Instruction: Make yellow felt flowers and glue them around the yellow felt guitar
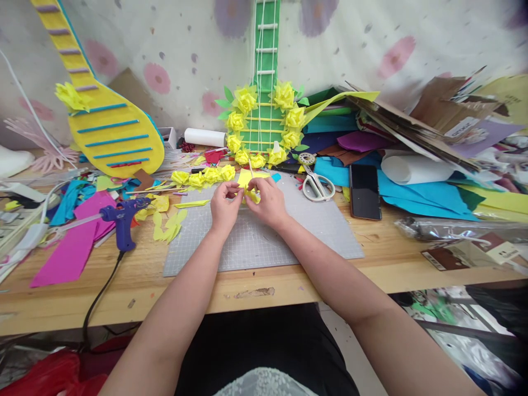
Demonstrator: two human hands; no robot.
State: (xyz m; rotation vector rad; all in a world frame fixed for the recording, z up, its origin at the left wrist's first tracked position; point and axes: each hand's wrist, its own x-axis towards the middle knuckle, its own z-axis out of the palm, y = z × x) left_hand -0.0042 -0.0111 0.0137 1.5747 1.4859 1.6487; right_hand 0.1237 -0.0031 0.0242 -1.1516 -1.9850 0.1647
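Observation:
Above the grey cutting mat, both hands meet at a small piece of yellow paper. My left hand pinches its left edge between thumb and fingertips. Fingers curled, my right hand grips the same piece from the right, and a thin pale stick pokes up from that hand. Just behind them lies a flat yellow paper sheet. A row of yellow paper roses rests at the back left of the mat. Fingers partly cover the held paper, so its exact shape is unclear.
A green paper guitar ringed with yellow roses leans at the back; a yellow one stands left. Around the mat lie a blue glue gun, scissors, a phone, yellow scraps and blue sheets.

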